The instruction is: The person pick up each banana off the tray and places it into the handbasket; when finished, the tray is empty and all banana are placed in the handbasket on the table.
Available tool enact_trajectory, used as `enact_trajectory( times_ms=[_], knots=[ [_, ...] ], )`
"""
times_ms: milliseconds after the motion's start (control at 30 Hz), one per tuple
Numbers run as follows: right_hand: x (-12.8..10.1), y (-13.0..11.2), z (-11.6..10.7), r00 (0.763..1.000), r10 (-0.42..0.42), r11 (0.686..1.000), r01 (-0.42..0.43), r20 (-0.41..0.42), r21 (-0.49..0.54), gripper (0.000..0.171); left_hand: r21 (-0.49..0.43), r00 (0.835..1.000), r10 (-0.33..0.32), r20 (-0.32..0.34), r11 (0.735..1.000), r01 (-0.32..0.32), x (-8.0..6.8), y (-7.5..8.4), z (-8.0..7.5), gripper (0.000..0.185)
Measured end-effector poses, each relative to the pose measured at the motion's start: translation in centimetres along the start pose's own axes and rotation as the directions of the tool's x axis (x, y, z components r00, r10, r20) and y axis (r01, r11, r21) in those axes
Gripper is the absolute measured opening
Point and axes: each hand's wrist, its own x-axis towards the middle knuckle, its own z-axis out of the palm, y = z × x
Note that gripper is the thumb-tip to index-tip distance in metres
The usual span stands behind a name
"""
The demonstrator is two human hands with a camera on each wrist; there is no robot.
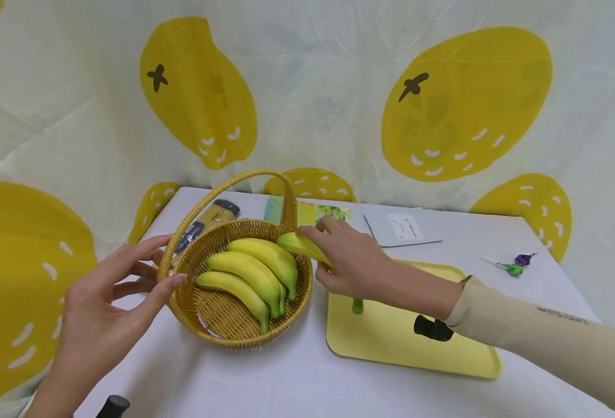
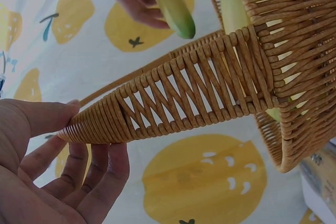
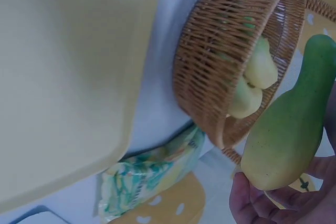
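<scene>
basket (image 1: pixel 223 316): woven wicker, rough | tray (image 1: pixel 391 342): smooth matt plastic | bananas (image 1: pixel 255 270): glossy

a yellow banana (image 1: pixel 307 248) with a green stem end, gripped in the right hand (image 1: pixel 351 258), hangs tilted over the right rim of the woven handled basket (image 1: pixel 218 316) (three more bananas (image 1: pixel 252 276) lie inside it).

Tan woven basket (image 1: pixel 218 316) holds yellow bananas (image 1: pixel 250 273) with green tips. The banana (image 1: pixel 303 245) in hand is yellow-green. Pale yellow tray (image 1: pixel 443 354), white worktop (image 1: pixel 297 377), cream backdrop (image 1: pixel 312 87) printed with yellow fruit shapes.
</scene>
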Motion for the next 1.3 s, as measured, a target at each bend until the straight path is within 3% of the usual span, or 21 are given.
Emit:
enact_trajectory(
  times_ms=[167,533,933,1300],
  knots=[
    [1.5,-1.5,0.1,0.999,-0.020,1.000,0.019,0.044,0.021,0.064,0.002,1.000,0.000,0.006,1.000,0.000,0.1,0.1,0.0,0.073],
    [4.8,-4.5,1.4,0.989,-0.142,0.990,0.142,0.039,-0.004,0.064,-0.001,1.000,-0.012,-0.004,1.000,0.012,-0.2,0.4,0.0,0.072],
    [6.2,-6.7,3.4,0.980,-0.128,0.991,0.133,0.156,-0.022,0.066,-0.001,1.000,0.005,0.016,1.000,-0.005,0.4,0.3,0.2,0.071],
    [7.5,-9.1,5.3,0.958,-0.148,0.980,0.176,0.247,-0.095,0.066,0.008,1.000,0.000,0.002,1.000,0.000,0.1,0.2,0.2,0.073]
  ],
)
